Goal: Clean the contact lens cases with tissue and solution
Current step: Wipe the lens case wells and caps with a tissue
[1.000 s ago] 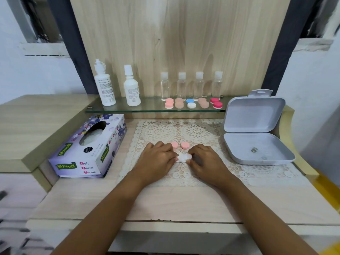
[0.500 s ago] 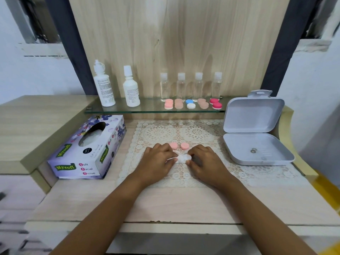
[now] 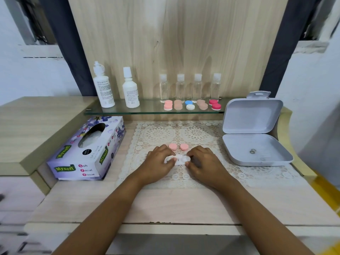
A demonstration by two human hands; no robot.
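Both forearms reach forward over the pale wood-grain bench [image 3: 165, 205], with the hands lying knuckles-up, side by side, on a cream lace mat [image 3: 184, 133]. The left hand [image 3: 158, 162] has its grip pinched on a crumpled white tissue [image 3: 168, 159], which touches the contact lens case [image 3: 184, 160], a smooth white plastic piece with a round well. The right hand [image 3: 204, 162] holds the case's right end with curled fingertips, and two round pink caps [image 3: 173, 146] lie on the lace just behind.

The tissue box [image 3: 86, 150] is purple with flowers and green labels. The lace mat [image 3: 195, 134] is cream with round medallions. Two caps [image 3: 173, 146] are pink, the hinged box [image 3: 252, 124] pale grey.
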